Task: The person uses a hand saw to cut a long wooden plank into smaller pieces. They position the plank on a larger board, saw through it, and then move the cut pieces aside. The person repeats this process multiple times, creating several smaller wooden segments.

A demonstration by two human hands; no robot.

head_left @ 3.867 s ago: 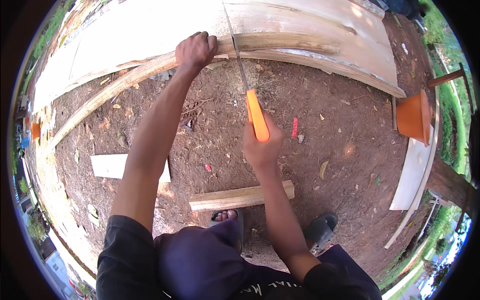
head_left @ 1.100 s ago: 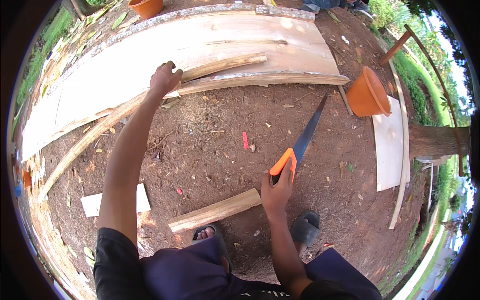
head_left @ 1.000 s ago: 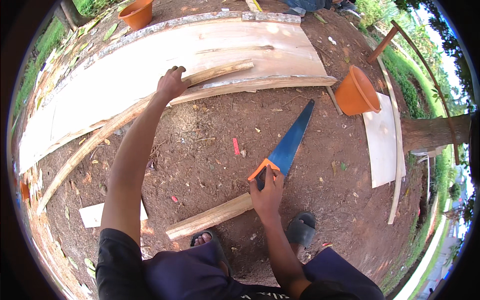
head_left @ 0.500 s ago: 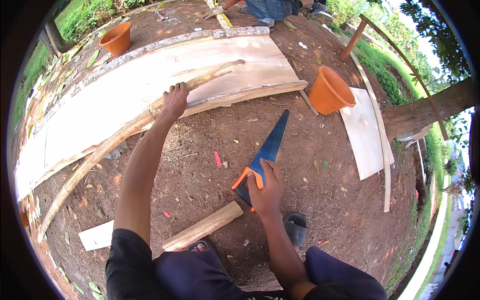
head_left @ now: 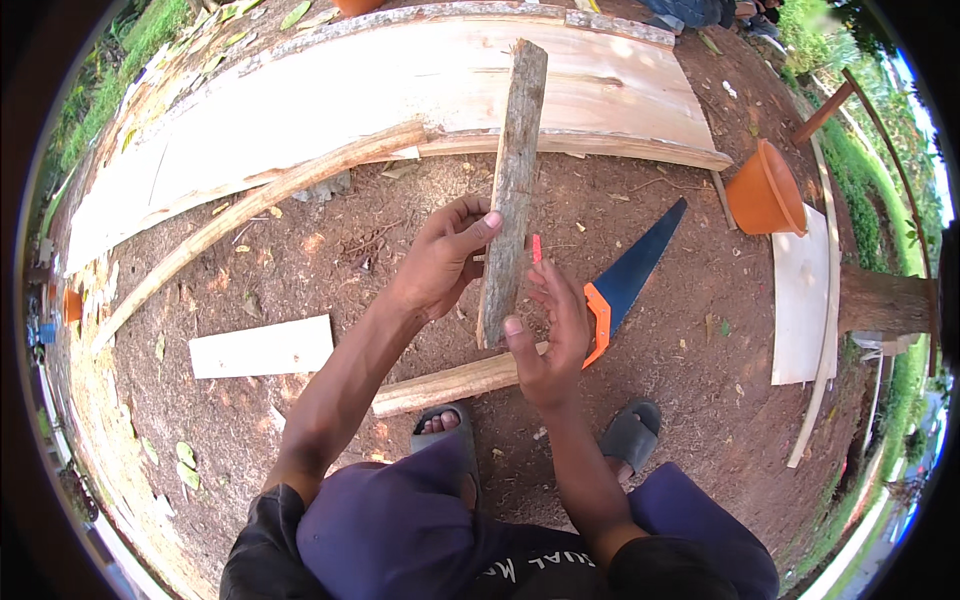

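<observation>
My left hand (head_left: 445,255) grips a short, bark-covered piece of wood (head_left: 515,180), holding it nearly upright in front of me with the thumb on its edge. Near the lower end of that piece, my right hand (head_left: 553,335) is open, palm turned toward it with fingers and thumb apart. Just right of this hand a handsaw (head_left: 640,265) with a dark blade and orange-edged handle lies on the ground; the hand hides part of its handle. A long curved wooden strip (head_left: 265,200) leans with its far end on the edge of the wide board (head_left: 400,80).
A short timber (head_left: 450,385) lies before my sandalled feet, and a pale flat offcut (head_left: 262,347) is to the left. An orange bucket (head_left: 765,188) stands at right beside a light panel (head_left: 803,300). Another person (head_left: 690,12) is partly visible at the far edge.
My left hand has left the long strip and now holds the short bark-covered piece. The strip's far end now stops at the board's near edge. My right hand has let go of the handsaw.
</observation>
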